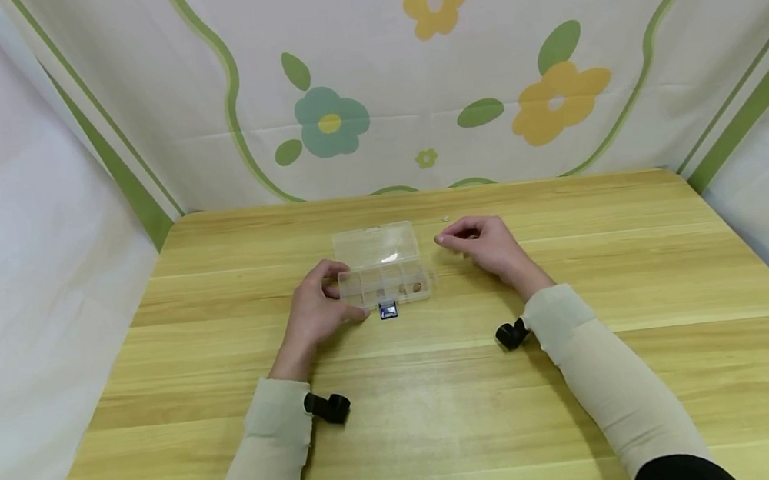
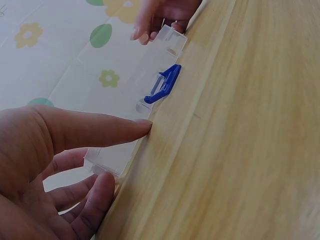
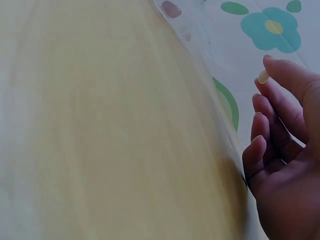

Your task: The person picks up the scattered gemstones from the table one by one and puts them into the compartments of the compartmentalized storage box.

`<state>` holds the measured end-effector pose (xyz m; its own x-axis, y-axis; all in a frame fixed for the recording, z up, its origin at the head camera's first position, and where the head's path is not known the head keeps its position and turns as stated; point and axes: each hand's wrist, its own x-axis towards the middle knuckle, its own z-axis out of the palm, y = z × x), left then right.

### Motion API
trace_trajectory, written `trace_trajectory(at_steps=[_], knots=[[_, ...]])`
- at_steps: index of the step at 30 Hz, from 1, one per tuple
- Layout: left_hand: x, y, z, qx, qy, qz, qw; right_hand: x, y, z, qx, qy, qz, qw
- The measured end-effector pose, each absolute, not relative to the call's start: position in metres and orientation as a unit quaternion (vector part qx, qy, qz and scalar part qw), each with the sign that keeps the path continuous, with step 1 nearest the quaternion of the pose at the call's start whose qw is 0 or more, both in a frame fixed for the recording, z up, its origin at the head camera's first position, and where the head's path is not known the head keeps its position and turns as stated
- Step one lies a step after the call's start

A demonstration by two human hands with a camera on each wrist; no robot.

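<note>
A clear plastic compartment box [image 1: 384,283] stands on the table with its lid [image 1: 375,245] raised at the back and a blue latch [image 1: 388,310] at the front. Small brownish pieces [image 1: 417,287] lie in its right compartments. My left hand [image 1: 317,304] holds the box's left end, thumb along the front, other fingers at the side. To the right of the box, my right hand [image 1: 489,245] is raised. Between its thumb and index finger it pinches a small pale piece [image 3: 263,76], too small to name surely.
A tiny whitish speck [image 1: 445,219] lies on the wooden table [image 1: 428,406] behind the right hand. A flower-print cloth [image 1: 381,55] hangs at the table's back edge. Black wrist cameras [image 1: 328,408] sit on both sleeves.
</note>
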<state>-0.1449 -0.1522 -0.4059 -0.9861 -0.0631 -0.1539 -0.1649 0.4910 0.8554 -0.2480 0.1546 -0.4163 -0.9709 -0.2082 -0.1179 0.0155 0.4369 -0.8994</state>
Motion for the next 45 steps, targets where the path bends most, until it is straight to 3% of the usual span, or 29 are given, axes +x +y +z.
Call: trace_trajectory(at_steps=[21,45], knots=[[-0.145,-0.153,-0.407,-0.064,0.863,0.499,0.049,-0.234,0.136,-0.413,-0.137,0.828,-0.531,0.118],[-0.146,-0.154,-0.409,-0.063,0.861,0.501,0.053,-0.216,0.082,-0.4,-0.301,0.849,-0.433,0.031]])
